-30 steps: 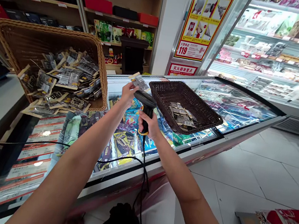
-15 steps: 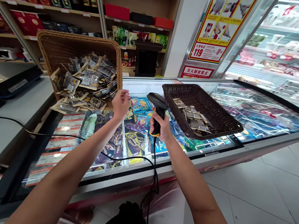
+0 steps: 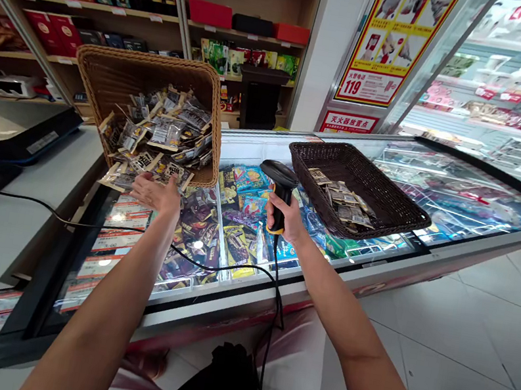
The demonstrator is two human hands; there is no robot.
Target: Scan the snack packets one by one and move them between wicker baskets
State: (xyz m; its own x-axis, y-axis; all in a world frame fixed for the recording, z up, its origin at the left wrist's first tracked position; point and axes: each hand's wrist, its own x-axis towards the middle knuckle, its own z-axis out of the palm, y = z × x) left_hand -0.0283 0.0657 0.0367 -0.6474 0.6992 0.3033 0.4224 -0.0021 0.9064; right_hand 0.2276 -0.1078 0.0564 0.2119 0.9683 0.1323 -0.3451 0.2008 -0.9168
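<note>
In the head view my right hand [image 3: 287, 216] is closed round the handle of a black and yellow barcode scanner [image 3: 281, 192], held above the freezer's glass top. My left hand [image 3: 157, 193] is at the front of a tan wicker basket [image 3: 219, 125], its fingers apart over small snack packets [image 3: 165, 132] heaped there. Whether the fingertips touch a packet is hidden. The basket stands tilted with its opening toward me. A dark brown woven basket [image 3: 402, 212], right of the scanner, holds several similar packets [image 3: 346, 203].
Both baskets rest on a chest freezer [image 3: 364, 259] full of colourful packages. The scanner's black cable [image 3: 222, 270] crosses the glass to a white counter [image 3: 40, 198] at left. Shelves with bottles and boxes stand behind; a lit display fridge [image 3: 516, 98] is at right.
My left hand has moved left and down from the tan basket's right rim to the packets at its front. My right hand still holds the scanner in nearly the same spot.
</note>
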